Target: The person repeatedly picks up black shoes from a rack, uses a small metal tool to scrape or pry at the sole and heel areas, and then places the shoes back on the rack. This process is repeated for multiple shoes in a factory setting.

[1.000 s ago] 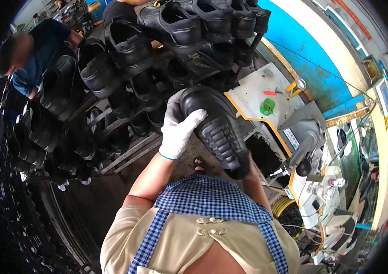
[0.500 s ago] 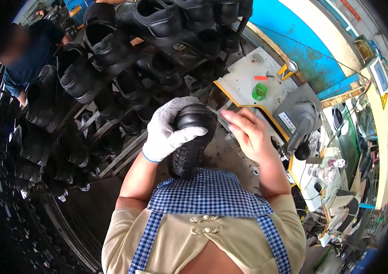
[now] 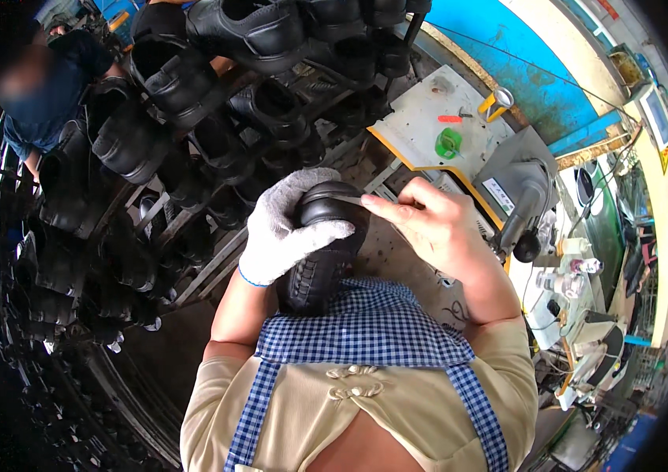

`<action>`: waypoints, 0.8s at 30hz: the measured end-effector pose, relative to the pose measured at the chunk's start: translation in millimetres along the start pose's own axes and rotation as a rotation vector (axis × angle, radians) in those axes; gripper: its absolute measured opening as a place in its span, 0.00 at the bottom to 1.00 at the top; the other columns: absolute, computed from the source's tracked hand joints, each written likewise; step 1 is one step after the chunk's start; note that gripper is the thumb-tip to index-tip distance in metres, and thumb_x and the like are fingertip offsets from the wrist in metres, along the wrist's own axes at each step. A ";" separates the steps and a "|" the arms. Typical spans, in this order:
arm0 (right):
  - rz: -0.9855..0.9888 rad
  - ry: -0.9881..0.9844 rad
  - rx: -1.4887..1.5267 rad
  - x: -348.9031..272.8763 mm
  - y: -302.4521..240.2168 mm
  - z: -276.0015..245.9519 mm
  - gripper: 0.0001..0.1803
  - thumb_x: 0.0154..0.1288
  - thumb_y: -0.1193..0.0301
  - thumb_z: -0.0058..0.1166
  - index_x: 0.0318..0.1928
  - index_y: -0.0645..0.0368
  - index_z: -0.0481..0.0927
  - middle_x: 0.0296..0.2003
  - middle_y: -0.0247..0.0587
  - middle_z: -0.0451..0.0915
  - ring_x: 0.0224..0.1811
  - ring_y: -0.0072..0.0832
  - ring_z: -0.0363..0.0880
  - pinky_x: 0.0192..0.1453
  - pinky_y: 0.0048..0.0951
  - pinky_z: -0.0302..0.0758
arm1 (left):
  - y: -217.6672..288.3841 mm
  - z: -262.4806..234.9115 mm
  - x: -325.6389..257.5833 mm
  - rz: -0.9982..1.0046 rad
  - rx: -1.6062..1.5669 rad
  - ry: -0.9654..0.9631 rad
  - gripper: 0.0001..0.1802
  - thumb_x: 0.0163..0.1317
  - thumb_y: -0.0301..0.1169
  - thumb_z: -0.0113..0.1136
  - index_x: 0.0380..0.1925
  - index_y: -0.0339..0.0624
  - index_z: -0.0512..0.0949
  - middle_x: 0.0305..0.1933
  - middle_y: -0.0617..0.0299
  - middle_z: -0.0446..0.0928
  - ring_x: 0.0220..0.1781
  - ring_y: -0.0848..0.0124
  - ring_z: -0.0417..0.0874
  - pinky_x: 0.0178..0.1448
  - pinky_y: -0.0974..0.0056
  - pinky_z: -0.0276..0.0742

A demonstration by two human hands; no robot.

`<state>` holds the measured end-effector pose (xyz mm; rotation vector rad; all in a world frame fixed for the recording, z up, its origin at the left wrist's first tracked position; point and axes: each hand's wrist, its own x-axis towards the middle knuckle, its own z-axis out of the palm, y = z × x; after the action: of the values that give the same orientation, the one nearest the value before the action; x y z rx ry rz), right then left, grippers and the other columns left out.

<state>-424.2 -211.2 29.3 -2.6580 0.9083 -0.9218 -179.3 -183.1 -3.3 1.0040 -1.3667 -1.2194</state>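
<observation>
A black shoe [image 3: 334, 206] is held against the front of my checked apron, its rounded end up and its sole showing a tread lower down. My left hand [image 3: 283, 228], in a white knitted glove, is closed round the shoe, thumb across its near side. My bare right hand [image 3: 428, 222] is at the right of the shoe, fingers bent and pinched. From its fingertips a thin, pale blade-like tool [image 3: 350, 199] reaches onto the shoe's edge. Its handle is hidden in the hand.
Racks of black shoes [image 3: 259, 35] fill the left and far side. A person [image 3: 55, 94] stands behind them. At the right, a white worktable [image 3: 420, 118] bears a green tape roll [image 3: 448, 142], a yellow can [image 3: 495, 104] and a grey machine [image 3: 519, 197].
My right hand has turned and come in against the shoe; the thin tool now shows on the shoe's edge. My left hand keeps its hold on the shoe.
</observation>
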 end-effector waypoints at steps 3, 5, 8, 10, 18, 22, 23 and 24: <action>0.017 -0.020 -0.016 -3.1 3.3 -13.9 0.26 0.52 0.78 0.65 0.52 0.37 0.87 0.25 0.30 0.71 0.18 0.26 0.72 0.21 0.30 0.72 | 0.0 -2.3 0.5 0.000 -0.026 0.002 0.34 0.46 0.34 0.80 0.53 0.32 0.77 0.47 0.55 0.83 0.50 0.69 0.83 0.58 0.63 0.78; 0.014 -0.029 -0.040 -8.1 6.5 -19.7 0.26 0.52 0.78 0.65 0.52 0.37 0.87 0.26 0.30 0.71 0.18 0.25 0.72 0.21 0.30 0.72 | 0.6 -2.8 1.6 0.013 -0.012 -0.010 0.34 0.46 0.33 0.80 0.53 0.32 0.77 0.47 0.55 0.83 0.50 0.69 0.83 0.58 0.63 0.78; 0.007 0.006 -0.048 -2.2 -0.5 -7.8 0.28 0.51 0.78 0.65 0.53 0.37 0.86 0.26 0.30 0.72 0.18 0.25 0.72 0.22 0.29 0.72 | 0.5 -0.2 2.2 -0.038 -0.007 -0.021 0.35 0.44 0.33 0.80 0.53 0.32 0.77 0.48 0.55 0.82 0.50 0.68 0.82 0.59 0.62 0.77; 0.001 0.050 -0.049 -0.5 1.2 0.5 0.28 0.51 0.78 0.65 0.54 0.39 0.86 0.26 0.31 0.72 0.19 0.26 0.73 0.21 0.28 0.72 | 1.7 0.9 5.2 -0.122 -0.072 -0.017 0.38 0.41 0.34 0.81 0.54 0.33 0.77 0.51 0.54 0.81 0.52 0.66 0.82 0.60 0.60 0.77; 0.410 0.109 0.367 -55.0 35.3 36.7 0.26 0.60 0.73 0.68 0.60 0.58 0.79 0.30 0.41 0.78 0.26 0.27 0.78 0.30 0.27 0.75 | -14.4 -8.0 16.2 0.007 -0.168 0.093 0.33 0.47 0.31 0.77 0.55 0.34 0.77 0.50 0.57 0.81 0.54 0.68 0.80 0.62 0.62 0.75; 0.531 -0.159 0.268 -103.9 55.1 62.3 0.47 0.48 0.60 0.78 0.68 0.57 0.70 0.37 0.44 0.82 0.34 0.28 0.83 0.35 0.29 0.78 | -42.6 -18.0 44.4 0.112 -0.459 0.339 0.30 0.60 0.37 0.68 0.61 0.37 0.72 0.53 0.56 0.80 0.54 0.65 0.81 0.63 0.58 0.76; 0.524 -0.117 0.323 -110.7 52.0 63.2 0.50 0.47 0.58 0.78 0.69 0.58 0.68 0.38 0.45 0.82 0.36 0.30 0.84 0.38 0.30 0.79 | -44.4 -17.6 51.5 0.115 -0.612 0.367 0.30 0.63 0.40 0.66 0.61 0.38 0.71 0.54 0.55 0.79 0.54 0.64 0.81 0.63 0.57 0.77; 0.518 -0.069 0.378 -114.0 45.9 63.0 0.53 0.45 0.57 0.79 0.70 0.59 0.66 0.40 0.47 0.83 0.39 0.32 0.85 0.40 0.31 0.79 | -50.9 -17.0 57.4 -0.057 -0.852 0.407 0.32 0.66 0.49 0.62 0.62 0.39 0.71 0.54 0.52 0.79 0.55 0.58 0.81 0.63 0.52 0.79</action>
<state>-478.8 -180.2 -93.7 -1.9867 1.1886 -0.7723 -172.9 -249.1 -45.3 0.6162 -0.4137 -1.3596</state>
